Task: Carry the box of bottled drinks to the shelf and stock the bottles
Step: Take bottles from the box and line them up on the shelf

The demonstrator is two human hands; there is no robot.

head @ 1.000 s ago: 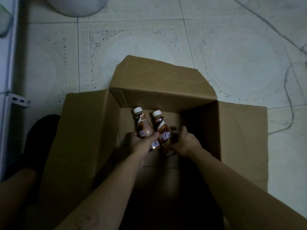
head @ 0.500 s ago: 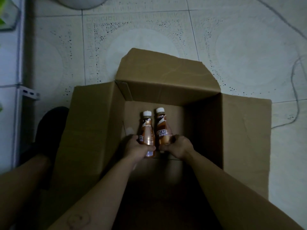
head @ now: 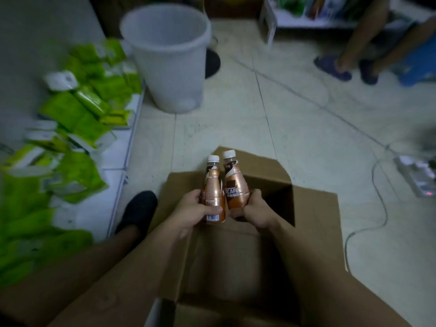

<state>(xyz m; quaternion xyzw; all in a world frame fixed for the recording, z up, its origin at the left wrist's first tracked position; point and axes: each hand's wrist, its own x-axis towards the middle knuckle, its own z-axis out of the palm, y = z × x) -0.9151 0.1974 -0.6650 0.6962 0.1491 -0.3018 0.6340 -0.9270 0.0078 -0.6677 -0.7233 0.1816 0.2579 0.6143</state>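
Note:
An open cardboard box (head: 313, 220) stands on the tiled floor in front of me, its flaps spread out. My left hand (head: 192, 210) grips one copper-labelled coffee bottle (head: 213, 192) with a white cap. My right hand (head: 256, 212) grips a second coffee bottle (head: 234, 185) of the same kind. Both bottles are upright, side by side and touching, held above the box's far part. The low white shelf (head: 118, 156) runs along the left, loaded with green and white packs.
A translucent white bucket (head: 168, 55) stands on the floor beyond the box. My dark shoe (head: 139, 208) is left of the box. Another person's legs and sandals (head: 335, 67) are at the far right. A power strip (head: 417, 173) with cable lies right.
Both hands have lifted the two bottles up out of the box. My view has swung up, bringing the shelf, the bucket and the other person into sight.

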